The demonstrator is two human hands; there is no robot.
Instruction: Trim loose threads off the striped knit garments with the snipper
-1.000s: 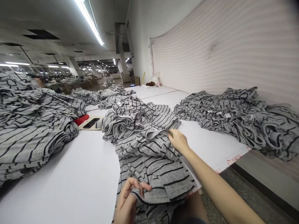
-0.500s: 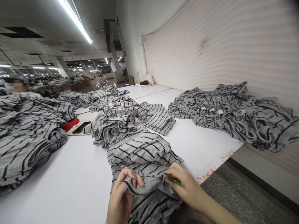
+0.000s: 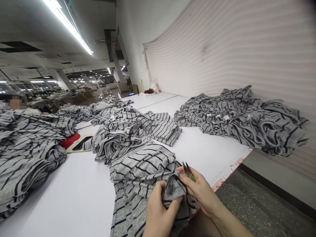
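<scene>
A grey knit garment with black stripes lies bunched at the front of the table. My left hand is closed on a fold of it, thumb and fingers pinching the cloth. My right hand holds a pair of thread snips with green on the handle, blades pointing up and away from the cloth. The thumb and fingertips of that hand also pinch the garment's edge, just right of my left hand. Part of the snips is hidden inside the palm.
Striped garments are heaped at the left, and another pile hangs over the table's right edge. A dark phone lies on a pale board beside a red item. Behind the left heap is a person. Pinkish sheeting covers the wall.
My left hand has moved right, close to my right hand, and grips a different fold. In my right hand the snips have turned so their blades now point up. The view has shifted slightly.
</scene>
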